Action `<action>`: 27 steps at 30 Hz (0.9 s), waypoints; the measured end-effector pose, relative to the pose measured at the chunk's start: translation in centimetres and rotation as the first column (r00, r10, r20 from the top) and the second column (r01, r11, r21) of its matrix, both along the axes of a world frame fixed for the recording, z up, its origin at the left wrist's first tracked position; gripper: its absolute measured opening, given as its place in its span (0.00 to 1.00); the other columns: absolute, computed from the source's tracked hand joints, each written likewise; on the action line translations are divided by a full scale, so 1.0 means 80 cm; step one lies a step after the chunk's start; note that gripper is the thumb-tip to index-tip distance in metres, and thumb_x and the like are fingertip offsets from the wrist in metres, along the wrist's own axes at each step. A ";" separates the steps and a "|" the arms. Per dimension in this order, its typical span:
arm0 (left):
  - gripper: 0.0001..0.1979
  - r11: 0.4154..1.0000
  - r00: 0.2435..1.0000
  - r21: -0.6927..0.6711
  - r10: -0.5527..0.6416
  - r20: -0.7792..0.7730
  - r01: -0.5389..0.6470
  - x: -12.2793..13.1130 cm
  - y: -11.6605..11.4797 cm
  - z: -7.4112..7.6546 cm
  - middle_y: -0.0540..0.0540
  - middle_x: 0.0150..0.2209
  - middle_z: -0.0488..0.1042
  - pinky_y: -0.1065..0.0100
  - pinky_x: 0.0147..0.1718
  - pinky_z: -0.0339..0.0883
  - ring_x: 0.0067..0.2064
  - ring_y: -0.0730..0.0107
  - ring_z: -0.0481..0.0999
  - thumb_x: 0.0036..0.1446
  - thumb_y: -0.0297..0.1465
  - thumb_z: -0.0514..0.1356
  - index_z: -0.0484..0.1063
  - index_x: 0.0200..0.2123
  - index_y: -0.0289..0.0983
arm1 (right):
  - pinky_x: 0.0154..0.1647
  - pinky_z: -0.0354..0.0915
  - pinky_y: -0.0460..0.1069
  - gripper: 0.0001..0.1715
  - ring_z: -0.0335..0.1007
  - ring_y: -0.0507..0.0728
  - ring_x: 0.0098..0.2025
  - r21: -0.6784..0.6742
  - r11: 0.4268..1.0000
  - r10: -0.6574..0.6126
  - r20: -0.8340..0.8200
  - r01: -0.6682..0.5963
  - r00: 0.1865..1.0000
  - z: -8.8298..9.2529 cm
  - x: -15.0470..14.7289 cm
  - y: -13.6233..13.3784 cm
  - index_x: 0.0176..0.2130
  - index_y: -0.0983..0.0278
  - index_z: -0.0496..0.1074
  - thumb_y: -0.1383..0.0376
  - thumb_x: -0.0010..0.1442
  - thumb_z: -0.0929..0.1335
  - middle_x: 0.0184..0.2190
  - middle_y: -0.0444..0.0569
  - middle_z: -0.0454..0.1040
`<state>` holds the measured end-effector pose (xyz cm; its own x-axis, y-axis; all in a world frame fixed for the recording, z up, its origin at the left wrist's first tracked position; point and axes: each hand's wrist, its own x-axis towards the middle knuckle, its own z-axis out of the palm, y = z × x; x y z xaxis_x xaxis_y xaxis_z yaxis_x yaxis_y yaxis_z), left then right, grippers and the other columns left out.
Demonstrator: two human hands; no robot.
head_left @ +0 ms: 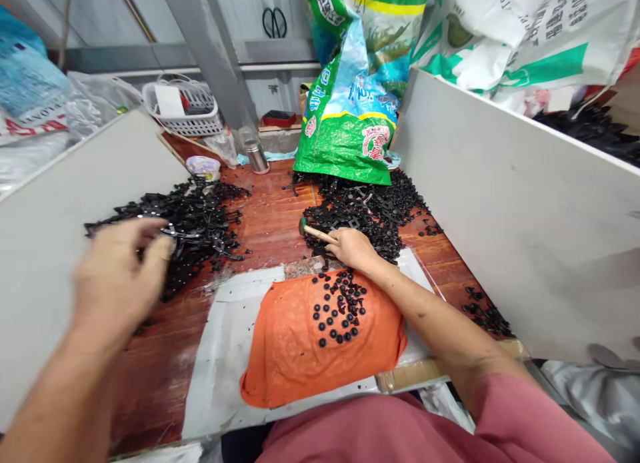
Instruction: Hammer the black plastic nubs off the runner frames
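My right hand (354,248) is closed around the wooden handle of a small hammer (320,234) with a green head. It hovers at the front of a pile of small black parts (350,213). My left hand (117,270) is blurred by motion beside a second heap of black pieces (200,216) on the left. Its thumb and forefinger look apart, and nothing is plainly seen between them. In front of me lies an orange cloth (295,343), bearing several round black rubber-looking pieces (341,310) and small black scraps.
White panels (500,203) flank the reddish wooden table (270,216). A green plastic sack (345,143) stands behind the right pile. At the back are a metal-capped jar (256,153) and a white basket (185,113). More black parts (486,311) lie near the right panel.
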<state>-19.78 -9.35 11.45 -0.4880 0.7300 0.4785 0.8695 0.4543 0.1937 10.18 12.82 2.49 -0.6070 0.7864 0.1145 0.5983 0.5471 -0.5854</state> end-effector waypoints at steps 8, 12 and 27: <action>0.16 0.896 0.735 0.012 -0.372 0.567 0.444 0.100 0.008 -0.106 0.45 0.42 0.81 0.62 0.47 0.70 0.45 0.59 0.78 0.63 0.42 0.53 0.77 0.37 0.41 | 0.27 0.54 0.47 0.13 0.60 0.51 0.25 -0.190 0.977 -0.157 -0.349 0.094 0.924 0.014 0.012 0.023 0.35 0.64 0.75 0.56 0.57 0.70 0.22 0.41 0.67; 0.13 0.853 0.664 0.073 -0.453 0.595 0.517 0.137 0.024 -0.106 0.46 0.41 0.82 0.62 0.45 0.71 0.44 0.61 0.79 0.64 0.39 0.53 0.76 0.38 0.42 | 0.17 0.50 0.46 0.21 0.52 0.49 0.16 -0.390 0.921 -0.227 -0.518 0.008 0.825 0.032 0.028 0.013 0.39 0.63 0.71 0.50 0.53 0.70 0.17 0.36 0.61; 0.19 0.870 0.705 0.194 -0.482 0.520 0.452 0.210 0.008 -0.082 0.41 0.56 0.77 0.52 0.60 0.63 0.58 0.55 0.74 0.69 0.35 0.52 0.69 0.60 0.40 | 0.12 0.48 0.40 0.20 0.49 0.44 0.12 -0.698 0.610 -0.254 -0.619 -0.374 0.743 0.057 0.074 -0.099 0.39 0.63 0.70 0.55 0.55 0.78 0.14 0.33 0.58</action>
<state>-2.97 -8.71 4.92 -0.2753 0.9178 0.2862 0.7125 -0.0051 0.7016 16.07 4.92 7.03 -0.6813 0.7200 -0.1323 -0.0851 -0.2574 -0.9626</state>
